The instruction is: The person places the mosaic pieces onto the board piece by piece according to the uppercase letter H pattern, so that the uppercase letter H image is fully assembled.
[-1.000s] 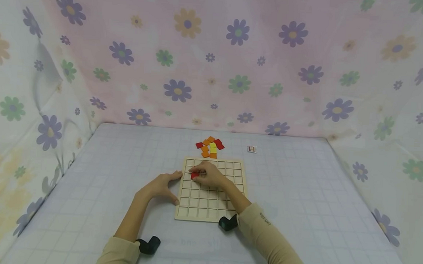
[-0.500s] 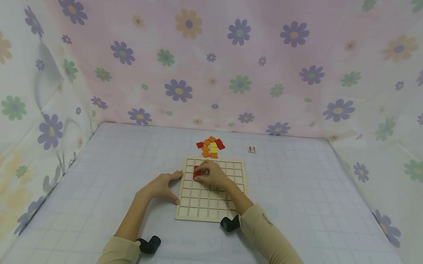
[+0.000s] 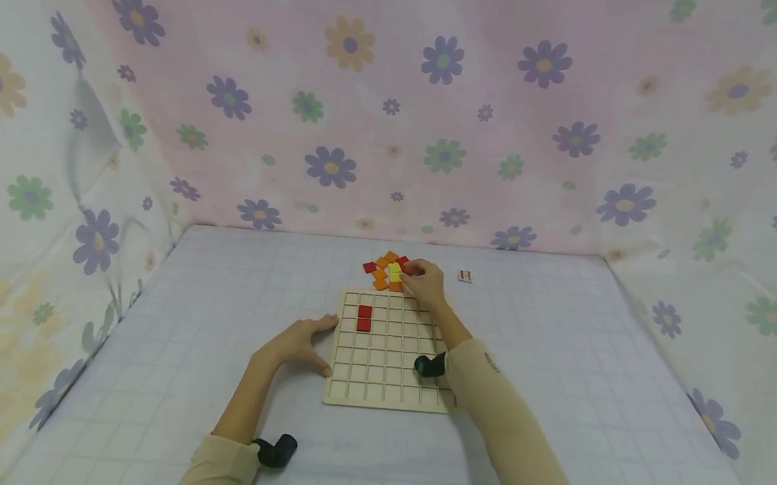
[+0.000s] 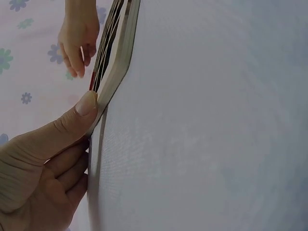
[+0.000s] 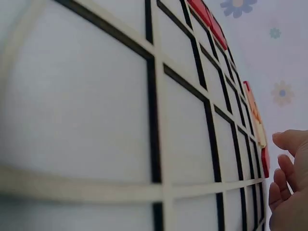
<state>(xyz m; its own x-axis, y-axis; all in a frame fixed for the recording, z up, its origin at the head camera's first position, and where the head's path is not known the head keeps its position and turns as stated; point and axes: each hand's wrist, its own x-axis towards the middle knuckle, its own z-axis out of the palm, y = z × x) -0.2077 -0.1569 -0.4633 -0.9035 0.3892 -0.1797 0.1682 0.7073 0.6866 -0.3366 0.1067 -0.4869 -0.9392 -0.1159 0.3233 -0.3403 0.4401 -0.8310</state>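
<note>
The right hand [image 3: 426, 283] has just left the two red tiles [image 3: 364, 325], which now lie bare in adjoining cells of the wooden grid board [image 3: 376, 356], and has moved to the loose tiles beyond its far edge. That pair looks finished. Its thumb stands apart from loosely bent fingers beside another red tile [image 3: 401, 260]; whether they touch it, I cannot tell. The left hand [image 3: 296, 341], thumb and fingers spread wide, stays against the board's left edge.
</note>
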